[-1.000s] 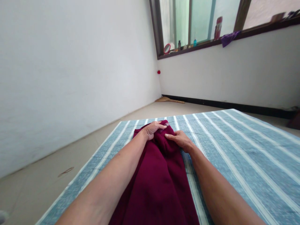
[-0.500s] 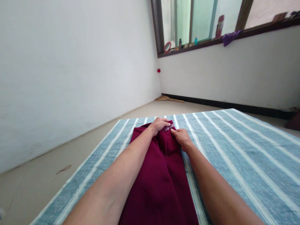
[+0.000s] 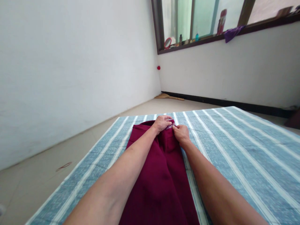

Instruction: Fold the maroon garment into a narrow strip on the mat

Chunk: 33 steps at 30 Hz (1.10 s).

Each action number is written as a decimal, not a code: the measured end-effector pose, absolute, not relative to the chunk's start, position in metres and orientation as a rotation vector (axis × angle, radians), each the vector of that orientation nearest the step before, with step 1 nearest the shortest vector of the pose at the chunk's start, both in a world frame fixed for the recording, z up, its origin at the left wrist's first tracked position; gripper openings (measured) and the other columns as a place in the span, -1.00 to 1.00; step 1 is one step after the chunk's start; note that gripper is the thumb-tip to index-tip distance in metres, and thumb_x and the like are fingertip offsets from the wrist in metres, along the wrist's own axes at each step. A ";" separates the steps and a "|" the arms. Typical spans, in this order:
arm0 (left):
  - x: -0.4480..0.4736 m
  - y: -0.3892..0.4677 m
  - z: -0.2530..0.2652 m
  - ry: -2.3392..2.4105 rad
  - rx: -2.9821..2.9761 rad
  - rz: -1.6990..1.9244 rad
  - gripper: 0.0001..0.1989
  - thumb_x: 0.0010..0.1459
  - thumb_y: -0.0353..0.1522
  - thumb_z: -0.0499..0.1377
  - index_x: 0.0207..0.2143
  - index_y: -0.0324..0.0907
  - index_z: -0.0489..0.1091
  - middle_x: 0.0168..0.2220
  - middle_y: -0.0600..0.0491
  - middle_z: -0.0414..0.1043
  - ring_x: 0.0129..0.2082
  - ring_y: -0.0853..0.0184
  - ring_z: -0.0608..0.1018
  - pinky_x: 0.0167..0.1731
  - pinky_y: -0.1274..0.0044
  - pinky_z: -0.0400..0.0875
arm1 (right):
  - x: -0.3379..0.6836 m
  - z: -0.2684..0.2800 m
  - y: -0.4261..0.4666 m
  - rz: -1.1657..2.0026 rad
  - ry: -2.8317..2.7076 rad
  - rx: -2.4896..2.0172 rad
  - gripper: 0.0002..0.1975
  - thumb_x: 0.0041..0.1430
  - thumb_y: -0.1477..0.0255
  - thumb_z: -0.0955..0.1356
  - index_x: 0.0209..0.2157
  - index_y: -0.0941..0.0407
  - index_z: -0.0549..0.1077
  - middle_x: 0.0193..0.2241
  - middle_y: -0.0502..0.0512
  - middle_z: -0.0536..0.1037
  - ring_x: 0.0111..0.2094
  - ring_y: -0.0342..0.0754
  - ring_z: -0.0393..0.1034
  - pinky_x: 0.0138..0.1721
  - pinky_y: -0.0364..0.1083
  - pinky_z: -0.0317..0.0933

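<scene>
A pair of maroon pants (image 3: 159,181) lies lengthwise on the striped cloth, its waistband at the far end. Pale lettering shows on the waistband, partly covered by my fingers. My left hand (image 3: 162,123) is closed on the waistband from the left, thumb and fingers close to the lettering. Just to the right, my right hand (image 3: 181,133) pinches the waistband's right edge with curled fingers. The lower end of the pants runs out of view between my forearms.
A blue cloth with white stripes (image 3: 234,156) covers the flat surface. Beyond it, a broom (image 3: 170,97) lies on the floor by the wall. A thin loop (image 3: 63,166) is on the floor at left. A red flask (image 3: 221,22) and a purple cloth (image 3: 233,33) are on the windowsill.
My left hand has shifted slightly right along the waistband, covering more of the lettering. My right hand has curled its fingers tighter at the edge. The view has tilted slightly.
</scene>
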State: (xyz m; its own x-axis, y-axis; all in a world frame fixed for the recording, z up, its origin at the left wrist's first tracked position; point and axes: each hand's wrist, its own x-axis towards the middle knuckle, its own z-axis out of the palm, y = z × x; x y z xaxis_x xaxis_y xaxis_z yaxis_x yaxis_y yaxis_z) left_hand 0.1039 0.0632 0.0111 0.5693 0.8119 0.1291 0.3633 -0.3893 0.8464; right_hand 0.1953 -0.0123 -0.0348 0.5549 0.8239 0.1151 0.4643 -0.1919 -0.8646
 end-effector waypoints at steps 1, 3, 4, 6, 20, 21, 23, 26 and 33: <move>0.104 0.064 0.011 0.953 2.019 0.685 -0.64 -0.07 -0.56 0.15 -0.15 -0.25 0.43 -0.27 0.04 0.55 -0.30 0.34 0.56 -0.30 0.58 0.43 | 0.195 -0.032 -0.013 0.443 -1.080 -1.883 -0.70 0.17 0.32 0.26 -0.52 0.20 0.44 -0.56 0.08 0.47 -0.45 -0.07 0.37 -0.45 -0.14 0.11; 0.104 0.065 0.011 0.981 2.102 0.659 -0.56 -0.07 -0.57 0.14 -0.07 -0.24 0.38 -0.22 0.05 0.54 -0.26 0.34 0.56 -0.28 0.60 0.43 | 0.195 -0.027 -0.016 0.387 -1.129 -1.977 -0.74 0.15 0.36 0.25 -0.46 0.21 0.48 -0.45 0.20 0.52 -0.34 0.02 0.40 -0.41 -0.13 0.10; 0.104 0.065 0.011 1.000 2.149 0.645 -0.53 -0.07 -0.58 0.13 -0.04 -0.23 0.36 -0.20 0.06 0.53 -0.24 0.34 0.55 -0.26 0.60 0.42 | 0.194 -0.024 -0.018 0.360 -1.151 -2.019 -0.74 0.15 0.36 0.25 -0.41 0.21 0.49 -0.39 0.24 0.53 -0.30 0.05 0.41 -0.40 -0.12 0.10; 0.103 0.064 0.011 1.053 2.255 0.619 -0.51 -0.06 -0.57 0.13 -0.01 -0.20 0.34 -0.18 0.07 0.53 -0.19 0.34 0.54 -0.18 0.59 0.39 | 0.192 -0.020 -0.022 0.312 -1.195 -2.095 -0.73 0.17 0.34 0.24 -0.32 0.20 0.49 -0.33 0.29 0.53 -0.26 0.09 0.42 -0.38 -0.11 0.11; 0.094 0.057 0.029 1.151 2.701 0.303 -0.78 0.00 -0.43 0.14 -0.26 -0.23 0.46 -0.47 0.11 0.50 -0.42 0.36 0.51 -0.37 0.62 0.33 | 0.187 -0.023 -0.033 -0.018 -1.488 -2.281 -0.76 0.28 0.43 0.13 -0.14 0.13 0.34 -0.28 0.19 0.49 -0.30 0.04 0.41 -0.38 -0.08 0.12; 0.092 0.057 0.031 1.141 2.710 0.269 -0.80 -0.01 -0.44 0.14 -0.29 -0.22 0.47 -0.50 0.13 0.49 -0.46 0.38 0.50 -0.42 0.63 0.32 | 0.187 -0.023 -0.033 -0.035 -1.502 -2.281 -0.75 0.28 0.43 0.12 -0.14 0.12 0.35 -0.26 0.18 0.48 -0.29 0.04 0.40 -0.37 -0.08 0.12; 0.087 0.056 0.032 1.138 2.730 0.225 -0.81 -0.03 -0.44 0.16 -0.30 -0.20 0.47 -0.52 0.15 0.48 -0.49 0.39 0.50 -0.47 0.64 0.31 | 0.187 -0.023 -0.034 -0.068 -1.549 -2.270 -0.73 0.28 0.46 0.11 -0.17 0.11 0.38 -0.24 0.19 0.45 -0.24 0.04 0.36 -0.32 -0.07 0.11; 0.085 0.055 0.028 1.185 2.768 0.226 -0.78 -0.04 -0.42 0.18 -0.26 -0.19 0.46 -0.44 0.09 0.51 -0.38 0.32 0.52 -0.36 0.60 0.34 | 0.187 -0.023 -0.035 -0.107 -1.637 -2.232 -0.72 0.26 0.48 0.11 -0.24 0.11 0.42 -0.21 0.19 0.42 -0.16 0.07 0.28 -0.23 -0.03 0.07; 0.088 0.049 0.017 1.283 2.783 0.281 -0.78 0.05 -0.41 0.13 -0.21 -0.17 0.43 -0.17 -0.04 0.47 -0.12 0.21 0.47 -0.13 0.49 0.30 | 0.190 -0.029 -0.036 -0.100 -1.698 -2.202 -0.68 0.29 0.37 0.09 -0.19 0.07 0.42 -0.20 0.18 0.40 -0.13 0.10 0.23 -0.15 0.06 0.01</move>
State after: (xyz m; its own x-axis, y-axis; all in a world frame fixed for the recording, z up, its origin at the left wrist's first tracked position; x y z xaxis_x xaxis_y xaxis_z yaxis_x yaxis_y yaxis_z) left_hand 0.0881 0.0493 0.0168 0.6361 0.7592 0.1380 0.7474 -0.6506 0.1344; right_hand 0.1905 -0.0363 -0.0285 0.2763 0.9225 0.2696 0.9478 -0.2150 -0.2354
